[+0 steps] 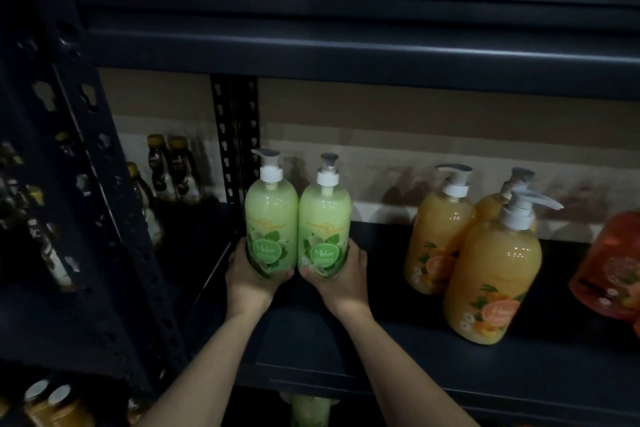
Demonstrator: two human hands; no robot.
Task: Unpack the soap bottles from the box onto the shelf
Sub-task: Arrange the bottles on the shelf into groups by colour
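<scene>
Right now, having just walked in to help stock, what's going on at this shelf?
A person's left hand grips one green melon bottle low down, and the right hand grips a second green bottle beside it, both upright at the dark shelf. Whether they already rest on the shelf cannot be told. Further right, three orange pump bottles stand on the shelf, with a red bottle at the frame's edge. The box is not in view.

- A green plastic pump-top soap bottle (271,218) is held upright over the dark metal shelf (311,340).
- A 2nd identical bottle (325,222) is held touching its right side.
</scene>
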